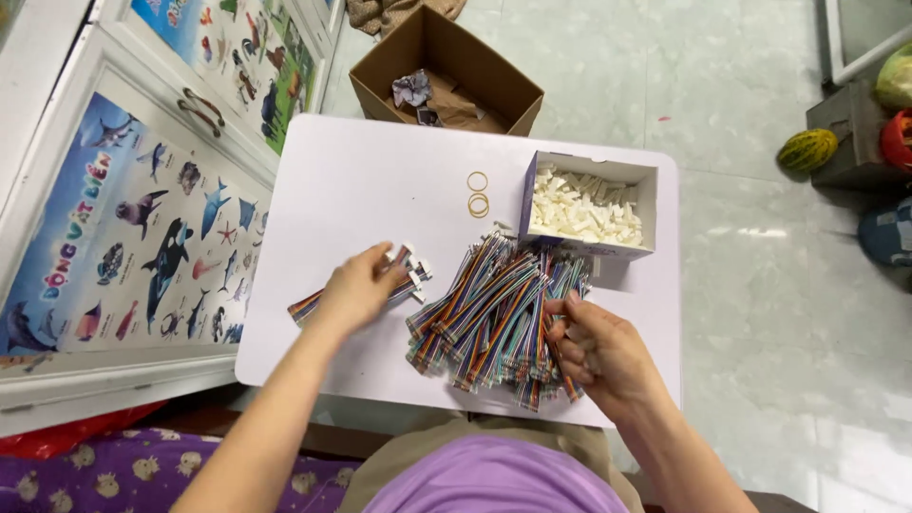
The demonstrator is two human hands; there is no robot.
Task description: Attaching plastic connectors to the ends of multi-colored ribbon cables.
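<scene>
A pile of multicoloured ribbon cables (494, 309) lies across the middle of a small white table (370, 190). My left hand (359, 290) rests on a separate small bunch of these cables (304, 306) with white connector ends (416, 271), fingers closed over it. My right hand (594, 347) is at the pile's right edge, fingers curled around a few cables. A small white box of white plastic connectors (584, 211) stands just behind the pile.
Two yellow rubber bands (477, 193) lie on the table behind the pile. An open brown cardboard box (446, 71) sits on the floor beyond the table. A cabinet with animal posters (142, 228) stands at left. Melons (807, 149) lie at far right.
</scene>
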